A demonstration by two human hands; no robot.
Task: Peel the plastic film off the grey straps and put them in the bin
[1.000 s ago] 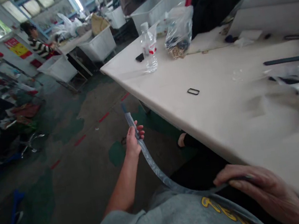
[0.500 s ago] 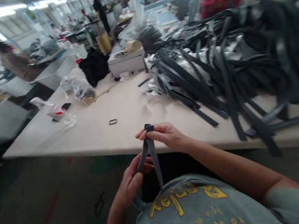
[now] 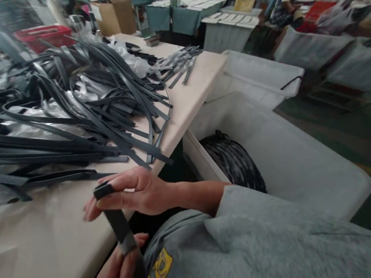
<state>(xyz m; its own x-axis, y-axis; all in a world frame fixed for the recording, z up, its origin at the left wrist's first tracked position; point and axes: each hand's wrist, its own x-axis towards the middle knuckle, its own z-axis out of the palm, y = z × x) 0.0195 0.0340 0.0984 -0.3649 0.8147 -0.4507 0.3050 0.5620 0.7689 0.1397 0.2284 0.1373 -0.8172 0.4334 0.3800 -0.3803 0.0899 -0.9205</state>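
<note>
A folded dark grey strap (image 3: 117, 222) runs between my two hands at the table's near edge. My right hand (image 3: 134, 194) pinches its looped top end between the fingers. Lower down, my left hand (image 3: 113, 275) is closed round the strap's hanging part, close against my grey shirt. A big heap of similar dark straps (image 3: 64, 110) lies on the beige table (image 3: 25, 253) just beyond my hands.
A white plastic bin (image 3: 288, 161) stands right of the table with a coil of dark straps (image 3: 235, 159) inside. More white bins, tables, a cardboard box and a red crate fill the back. A seated person is at the far right.
My view has swung from the floor and the table's left end to its right end and the white bin. The strap, earlier stretched out, is now folded and held upright.
</note>
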